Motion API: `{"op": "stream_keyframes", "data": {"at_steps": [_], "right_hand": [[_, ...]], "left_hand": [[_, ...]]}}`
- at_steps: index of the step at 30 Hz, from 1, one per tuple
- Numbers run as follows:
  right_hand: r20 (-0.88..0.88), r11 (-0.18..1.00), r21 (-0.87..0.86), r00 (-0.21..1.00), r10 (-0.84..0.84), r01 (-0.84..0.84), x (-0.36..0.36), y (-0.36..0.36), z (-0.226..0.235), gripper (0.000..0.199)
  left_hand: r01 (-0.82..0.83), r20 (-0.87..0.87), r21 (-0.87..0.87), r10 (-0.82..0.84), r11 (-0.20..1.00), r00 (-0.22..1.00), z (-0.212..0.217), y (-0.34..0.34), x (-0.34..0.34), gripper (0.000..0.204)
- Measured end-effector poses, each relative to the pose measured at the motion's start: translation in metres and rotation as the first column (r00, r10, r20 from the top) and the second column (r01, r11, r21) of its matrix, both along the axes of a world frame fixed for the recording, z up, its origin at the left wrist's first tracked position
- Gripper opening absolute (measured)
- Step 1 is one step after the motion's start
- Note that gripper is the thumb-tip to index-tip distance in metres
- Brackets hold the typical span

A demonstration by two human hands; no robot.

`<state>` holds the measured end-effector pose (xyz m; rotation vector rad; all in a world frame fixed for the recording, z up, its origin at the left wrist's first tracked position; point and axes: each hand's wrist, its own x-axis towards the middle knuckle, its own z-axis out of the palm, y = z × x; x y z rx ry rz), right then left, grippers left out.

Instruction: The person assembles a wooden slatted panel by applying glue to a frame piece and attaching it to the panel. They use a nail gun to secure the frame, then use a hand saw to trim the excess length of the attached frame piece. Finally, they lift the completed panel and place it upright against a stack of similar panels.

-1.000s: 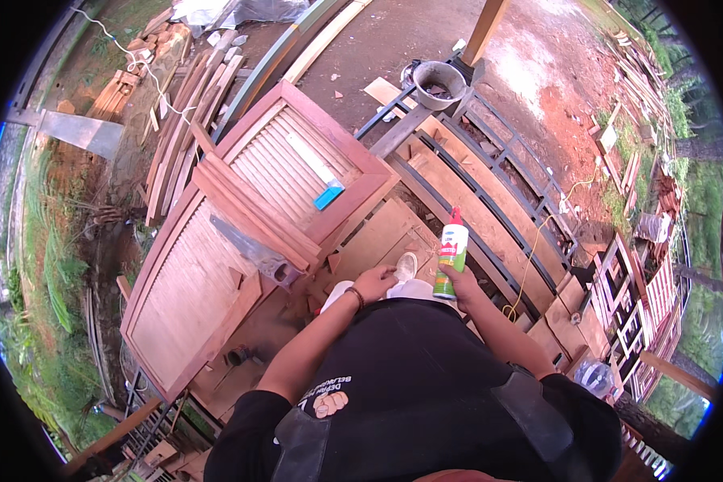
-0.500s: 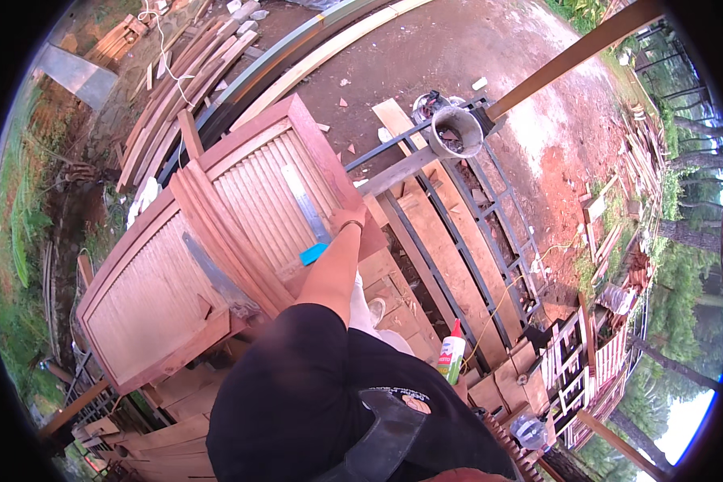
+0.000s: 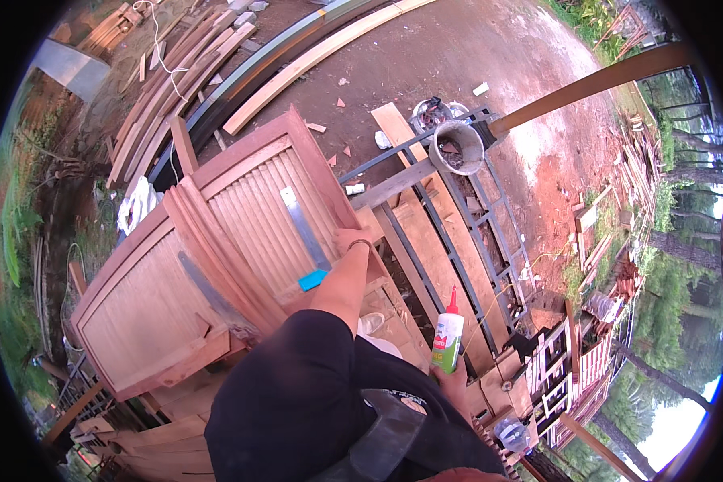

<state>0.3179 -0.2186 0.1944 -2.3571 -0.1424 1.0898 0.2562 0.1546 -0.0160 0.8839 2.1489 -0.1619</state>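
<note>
A reddish wooden door (image 3: 309, 165) with ribbed panels lies tilted before me. My left hand (image 3: 349, 239), with a bracelet at the wrist, is closed over the door's right edge; its fingertips are partly hidden. Beside that hand, a try square with a blue handle (image 3: 313, 279) rests on the ribbed panel, its metal blade pointing away. My right hand (image 3: 453, 384) is wrapped round a white and green glue bottle (image 3: 448, 337) with a red nozzle, held upright at my right side. A grey metal strip (image 3: 205, 281) lies on the door's left panel.
Right of the door stands a black metal frame (image 3: 434, 201) with planks across it. A bucket (image 3: 457, 149) of scraps sits at its far end. Long timber (image 3: 185, 92) is stacked at far left. A brown post (image 3: 586, 88) slants across the upper right.
My right hand has raised the glue bottle into fuller view. My left hand stays at the door's edge. The view has shifted slightly.
</note>
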Motion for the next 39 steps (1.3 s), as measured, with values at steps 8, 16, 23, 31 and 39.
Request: {"op": "stream_keyframes", "data": {"at_steps": [8, 16, 23, 31, 39], "right_hand": [[0.174, 0.964, 0.116, 0.961, 0.217, -0.239, 0.033, 0.092, 0.023, 0.071], [0.387, 0.725, 0.639, 0.922, -0.014, -0.257, 0.041, 0.161, 0.058, 0.083], [-0.067, 0.769, -0.246, 0.802, 0.593, -0.589, 0.066, 0.191, -0.025, 0.072], [0.112, 0.470, -0.317, 0.459, 0.881, -0.824, 0.038, 0.344, -0.056, 0.076], [0.202, 0.166, -0.531, 0.066, 0.977, -0.831, 0.016, 0.522, -0.037, 0.064]], "left_hand": [[-0.087, 0.403, -0.015, 0.086, 0.996, 0.911, -0.102, 0.009, -0.083, 0.032], [-0.146, 0.306, 0.420, 0.012, 0.896, 0.952, -0.019, -0.002, -0.166, 0.040], [0.062, 0.163, 0.494, -0.163, 0.867, 0.973, 0.058, -0.019, -0.304, 0.045], [-0.152, 0.196, 0.380, 0.082, 0.912, 0.977, 0.067, -0.104, -0.337, 0.044], [-0.276, 0.263, 0.355, 0.188, 0.893, 0.946, 0.083, -0.167, -0.335, 0.039]]}}
